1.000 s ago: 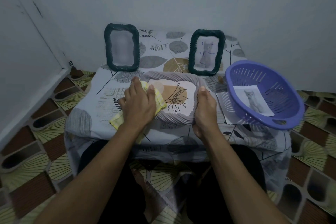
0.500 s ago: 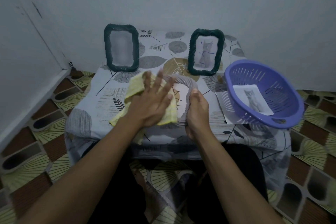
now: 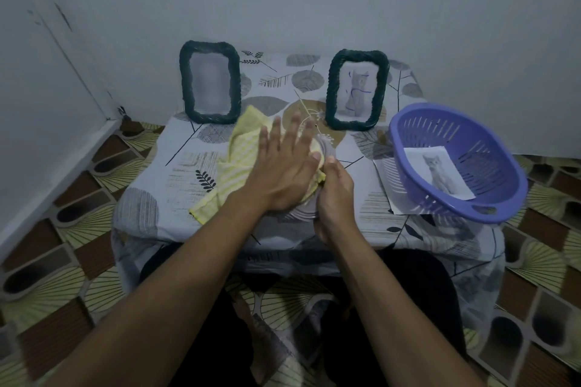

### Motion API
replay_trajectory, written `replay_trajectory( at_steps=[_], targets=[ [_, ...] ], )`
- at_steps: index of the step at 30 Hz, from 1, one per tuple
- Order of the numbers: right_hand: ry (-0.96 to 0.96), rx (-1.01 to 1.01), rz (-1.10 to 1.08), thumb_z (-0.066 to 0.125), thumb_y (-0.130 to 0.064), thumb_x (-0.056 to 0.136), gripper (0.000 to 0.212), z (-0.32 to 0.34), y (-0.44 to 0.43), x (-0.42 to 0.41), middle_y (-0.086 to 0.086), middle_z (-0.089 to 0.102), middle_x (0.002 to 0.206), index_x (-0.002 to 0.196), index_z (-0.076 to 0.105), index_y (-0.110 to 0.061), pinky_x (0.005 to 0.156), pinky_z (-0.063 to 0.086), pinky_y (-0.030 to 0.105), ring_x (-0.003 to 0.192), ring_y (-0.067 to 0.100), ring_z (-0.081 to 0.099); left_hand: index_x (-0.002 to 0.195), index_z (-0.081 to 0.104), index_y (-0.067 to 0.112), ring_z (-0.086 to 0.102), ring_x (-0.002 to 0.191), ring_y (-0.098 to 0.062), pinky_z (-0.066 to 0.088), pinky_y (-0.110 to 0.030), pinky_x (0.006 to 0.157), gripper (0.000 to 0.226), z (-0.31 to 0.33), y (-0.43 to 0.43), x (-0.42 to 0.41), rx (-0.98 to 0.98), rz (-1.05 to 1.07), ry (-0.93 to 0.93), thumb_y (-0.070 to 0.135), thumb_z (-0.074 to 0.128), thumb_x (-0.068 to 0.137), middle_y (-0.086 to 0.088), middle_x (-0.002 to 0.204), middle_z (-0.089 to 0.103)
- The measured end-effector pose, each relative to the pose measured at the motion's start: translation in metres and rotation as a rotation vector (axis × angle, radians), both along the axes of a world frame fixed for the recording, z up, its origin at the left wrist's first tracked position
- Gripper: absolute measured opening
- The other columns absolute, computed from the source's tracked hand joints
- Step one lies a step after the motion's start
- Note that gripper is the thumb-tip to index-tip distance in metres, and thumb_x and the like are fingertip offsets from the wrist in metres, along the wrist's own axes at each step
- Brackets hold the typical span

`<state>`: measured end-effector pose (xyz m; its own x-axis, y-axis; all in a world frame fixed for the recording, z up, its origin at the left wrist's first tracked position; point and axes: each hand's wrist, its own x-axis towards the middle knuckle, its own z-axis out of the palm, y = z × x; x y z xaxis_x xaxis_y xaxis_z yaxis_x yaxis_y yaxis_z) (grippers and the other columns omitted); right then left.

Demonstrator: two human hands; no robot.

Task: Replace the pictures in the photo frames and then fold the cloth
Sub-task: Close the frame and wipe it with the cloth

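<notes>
My left hand (image 3: 283,166) lies flat with spread fingers, pressing a yellow striped cloth (image 3: 239,163) against a grey woven photo frame (image 3: 303,212). That frame is tipped up on its edge and mostly hidden behind the cloth and hands. My right hand (image 3: 334,195) grips the frame's right side. Two dark green woven frames stand at the back of the table. The left frame (image 3: 210,82) shows a blurred picture, the right frame (image 3: 356,89) a cat picture with blue pen marks.
A purple plastic basket (image 3: 490,198) at the table's right edge holds a cat photo (image 3: 438,171) and rests on a sheet of paper (image 3: 385,179). The low table carries a leaf-patterned tablecloth (image 3: 163,185). Walls close in behind and on the left. Patterned floor surrounds the table.
The grey frame lay flat a second ago; my right hand has tipped it upright and slid left. My left hand opened flat and moved the cloth right, over the frame's face.
</notes>
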<state>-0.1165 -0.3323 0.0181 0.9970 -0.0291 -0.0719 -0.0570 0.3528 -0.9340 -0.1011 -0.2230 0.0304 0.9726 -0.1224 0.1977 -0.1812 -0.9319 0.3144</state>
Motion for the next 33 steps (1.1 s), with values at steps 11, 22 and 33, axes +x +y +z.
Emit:
replay_trajectory(
  at_steps=[11, 22, 33],
  targets=[
    [-0.044, -0.014, -0.009, 0.051, -0.056, 0.087, 0.052, 0.002, -0.003, -0.001, 0.032, 0.057, 0.089, 0.091, 0.056, -0.004, 0.079, 0.045, 0.047, 0.086, 0.027, 0.052, 0.157, 0.010, 0.034, 0.010, 0.151, -0.033, 0.011, -0.059, 0.117, 0.065, -0.012, 0.036, 0.006, -0.267, 0.456, 0.002, 0.064, 0.006, 0.099, -0.004, 0.166, 0.012],
    [-0.033, 0.093, -0.199, 0.032, -0.028, 0.109, 0.032, -0.005, 0.018, 0.005, 0.004, 0.068, 0.106, 0.111, 0.059, -0.012, 0.089, 0.052, 0.030, 0.097, 0.012, 0.065, 0.154, -0.016, 0.003, -0.015, 0.152, -0.023, -0.006, -0.027, 0.117, 0.077, -0.018, -0.030, -0.026, -0.922, 0.541, 0.028, 0.037, 0.035, 0.106, -0.014, 0.163, -0.023],
    [0.110, 0.415, -0.105, 0.035, -0.020, 0.097, 0.033, 0.001, 0.006, 0.010, 0.015, 0.069, 0.109, 0.110, 0.063, -0.008, 0.081, 0.054, 0.040, 0.096, 0.028, 0.064, 0.159, 0.012, 0.026, 0.037, 0.141, -0.018, 0.027, -0.025, 0.111, 0.063, -0.013, -0.019, -0.025, -1.233, 0.455, -0.030, 0.025, 0.045, 0.105, 0.000, 0.160, 0.030]
  ],
)
